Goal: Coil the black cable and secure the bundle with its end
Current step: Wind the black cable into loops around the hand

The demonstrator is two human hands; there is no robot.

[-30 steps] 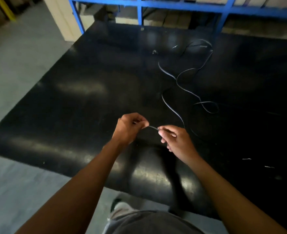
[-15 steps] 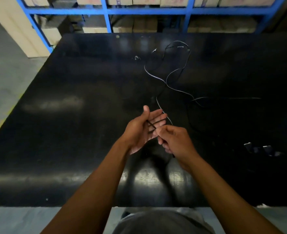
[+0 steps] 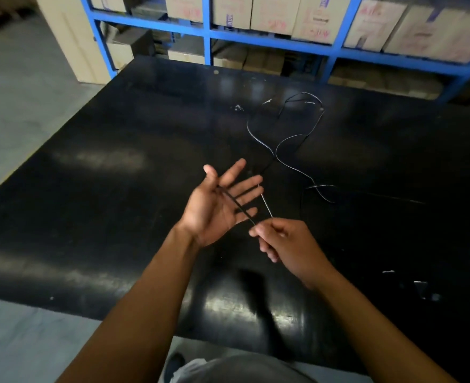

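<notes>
A thin black cable (image 3: 290, 165) lies in loose curves across the far middle of the black table (image 3: 117, 194). My left hand (image 3: 217, 205) is held palm up with its fingers spread, and the cable's near end runs across the palm from under the thumb. My right hand (image 3: 283, 241) is just right of it, its thumb and fingers pinched on the cable. From that pinch the cable rises past my left fingertips towards the loops on the table.
A blue metal rack (image 3: 336, 51) with cardboard boxes (image 3: 319, 17) stands behind the table's far edge. Small pale scraps (image 3: 238, 107) lie on the far side, and a few dark small items (image 3: 420, 288) at the near right. Grey floor lies left.
My left hand went from a fist to an open, spread palm with the cable laid across it. My right hand drew the cable down and to the right. The view tilted up towards the rack.
</notes>
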